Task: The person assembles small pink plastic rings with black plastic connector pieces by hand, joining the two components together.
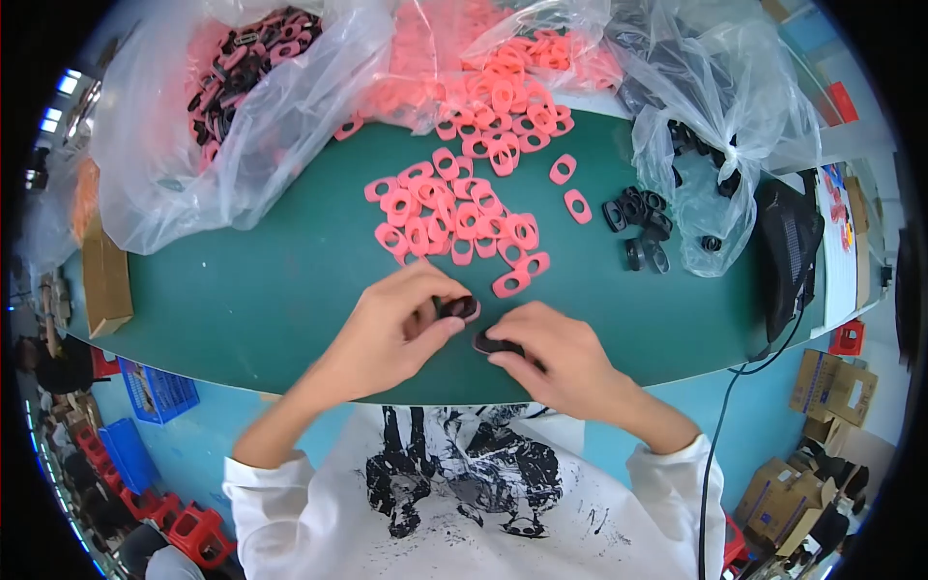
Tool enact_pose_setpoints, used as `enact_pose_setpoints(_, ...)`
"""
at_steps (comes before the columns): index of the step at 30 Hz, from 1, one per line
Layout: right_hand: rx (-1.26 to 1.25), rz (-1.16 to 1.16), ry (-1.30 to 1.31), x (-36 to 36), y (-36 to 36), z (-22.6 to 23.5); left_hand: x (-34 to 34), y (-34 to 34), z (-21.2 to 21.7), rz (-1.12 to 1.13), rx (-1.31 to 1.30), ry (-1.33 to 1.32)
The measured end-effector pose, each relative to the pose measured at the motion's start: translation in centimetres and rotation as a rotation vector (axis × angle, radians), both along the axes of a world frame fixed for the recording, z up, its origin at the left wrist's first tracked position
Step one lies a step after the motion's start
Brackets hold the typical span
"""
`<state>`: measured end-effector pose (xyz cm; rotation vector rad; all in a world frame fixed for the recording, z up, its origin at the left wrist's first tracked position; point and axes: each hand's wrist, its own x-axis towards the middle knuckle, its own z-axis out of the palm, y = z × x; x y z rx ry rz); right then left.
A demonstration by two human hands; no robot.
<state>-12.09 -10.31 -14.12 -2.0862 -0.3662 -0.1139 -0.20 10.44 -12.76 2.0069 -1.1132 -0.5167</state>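
Currently, a black piece with a pink rim (458, 307) is pinched between thumb and fingers of the left hand (389, 321). A second dark piece (498, 344) is pinched by the right hand (561, 353), near the first. Both are held over the green table (242, 304); pink rings (445, 208) are heaped beyond, black parts (635, 211) farther right.

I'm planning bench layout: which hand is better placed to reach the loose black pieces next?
Probably the right hand: the loose black pieces lie on its side of the table, nearer than to the left hand. Both hold dark pieces.
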Motion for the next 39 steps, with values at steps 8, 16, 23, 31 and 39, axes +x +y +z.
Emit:
enact_pose_setpoints(8,1.221,-0.472,0.252,-0.4,4.2,1.5,-3.6,-0.9,-1.3,0.204,-0.784,1.617)
enact_pose_setpoints(16,0.282,-0.429,-0.238,-0.6,3.4,0.3,-5.0,-1.2,-2.0,0.171,-0.731,0.867)
enact_pose_setpoints(23,0.011,0.028,-0.147,-1.4,0.8,2.5,-2.7,0.6,0.0,-0.218,-0.244,0.855)
enact_pose_setpoints(31,0.104,0.232,-0.156,-2.0,1.9,0.5,-3.6,0.2,0.2,-0.329,-0.081,0.975)
enact_pose_setpoints(39,0.132,-0.016,-0.153,-2.4,1.6,1.5,-1.0,0.9,5.6,-0.176,-0.182,0.096)
